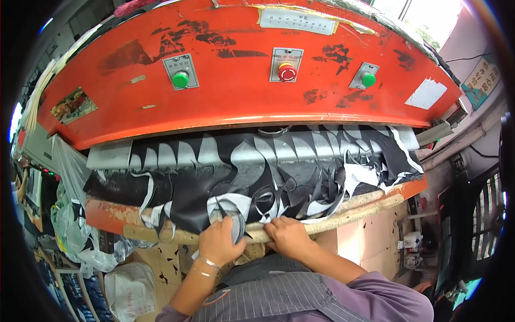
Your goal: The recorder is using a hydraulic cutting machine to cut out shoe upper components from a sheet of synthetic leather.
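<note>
Both hands work at the near edge of a cutting press, where a black sheet (pixel 214 182) full of punched-out holes lies across the bed under the big orange head (pixel 241 70). The left hand (pixel 221 240) is curled around a small cut piece (pixel 234 225), grey and black, fingers closed on it as it lifts clear of the sheet's front edge. The right hand (pixel 287 235) rests just beside it, fingers bent and pressed narrow against the sheet's edge and the pale, worn board (pixel 343 212) below; whether it pinches anything I cannot tell. The sheet is mostly spent: curved, fin-shaped gaps run along its far side showing the light bed beneath, and loose strips and scraps (pixel 343 182) tangle toward the right. By the look of it, the step in hand is picking cut parts out of the leftover web after a press stroke. The next move likely calls for pulling the piece free without dragging the thin webbing along, so the right hand should hold the sheet down while the left draws away; any bridge of material not fully cut would need a short tug or twist. Two green buttons (pixel 181 80) and a red stop (pixel 287 72) sit on the head, well apart from both hands. Plastic bags (pixel 70 214) hang at the left.
</note>
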Demonstrator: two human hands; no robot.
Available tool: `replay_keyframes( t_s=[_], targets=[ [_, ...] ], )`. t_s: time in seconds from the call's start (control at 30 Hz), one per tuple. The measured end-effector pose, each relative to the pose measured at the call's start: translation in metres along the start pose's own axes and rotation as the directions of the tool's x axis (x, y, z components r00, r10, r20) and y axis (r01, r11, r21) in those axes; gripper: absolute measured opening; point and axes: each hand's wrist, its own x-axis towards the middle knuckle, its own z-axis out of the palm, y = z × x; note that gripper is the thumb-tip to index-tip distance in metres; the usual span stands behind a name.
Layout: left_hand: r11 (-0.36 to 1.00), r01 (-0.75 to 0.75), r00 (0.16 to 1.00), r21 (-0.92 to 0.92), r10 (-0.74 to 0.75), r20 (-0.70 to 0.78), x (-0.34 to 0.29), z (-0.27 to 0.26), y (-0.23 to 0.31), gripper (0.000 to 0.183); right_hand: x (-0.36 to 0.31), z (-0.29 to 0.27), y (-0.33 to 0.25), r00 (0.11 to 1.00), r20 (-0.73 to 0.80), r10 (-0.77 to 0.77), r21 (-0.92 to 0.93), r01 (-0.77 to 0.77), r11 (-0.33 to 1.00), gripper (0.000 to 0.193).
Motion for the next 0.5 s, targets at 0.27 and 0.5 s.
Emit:
replay_keyframes(
  t_s=[0.27,0.5],
  targets=[
    [0.527,0.338,0.917,-0.780,0.001,0.398,0.067,-0.078,-0.047,0.025,0.059,-0.058,0.089,0.925,-0.006,0.379,0.564,-0.310,0.766,0.034],
    [0.947,-0.252,0.964,-0.202,0.264,0.036,0.183,-0.021,-0.065,0.046,0.184,-0.056,0.172,0.882,-0.464,0.076,-0.147,-0.161,0.976,0.028]
  ],
)
